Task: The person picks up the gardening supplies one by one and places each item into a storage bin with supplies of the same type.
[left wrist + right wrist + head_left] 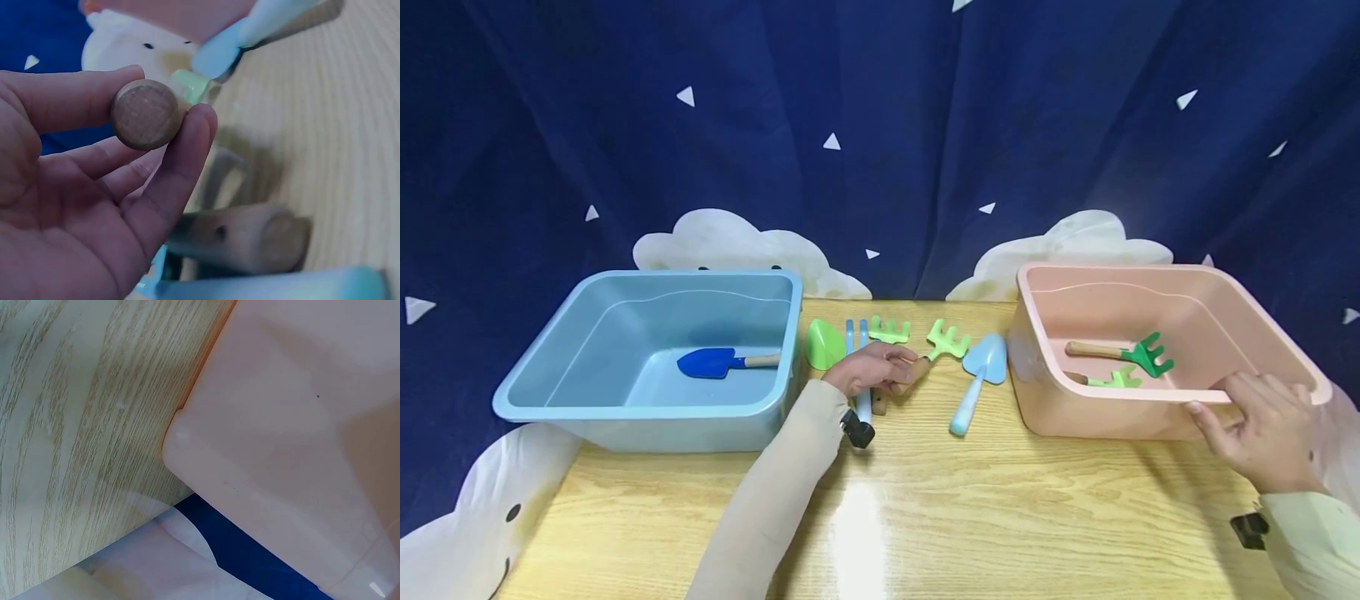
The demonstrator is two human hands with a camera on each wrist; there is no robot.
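Observation:
My left hand (874,369) pinches the wooden handle of a light-green toy rake (947,340) between thumb and fingers. In the left wrist view the round handle end (147,114) faces the camera, raised over other handles on the table. At the right, my right hand (1273,433) grips the front rim of the pink tub (1045,408), fingers over the edge and thumb outside. Inside that tub lie a dark-green rake (1150,356) and another light-green rake (1120,378). The right wrist view shows the tub's wall (281,444) but not the hand.
Around my left hand lie a green trowel (825,344), a blue fork (862,333) and a further light-green rake (889,331). A light-blue trowel (987,360) lies beside the pink tub. The blue tub (632,412) at left holds a dark-blue trowel (707,363).

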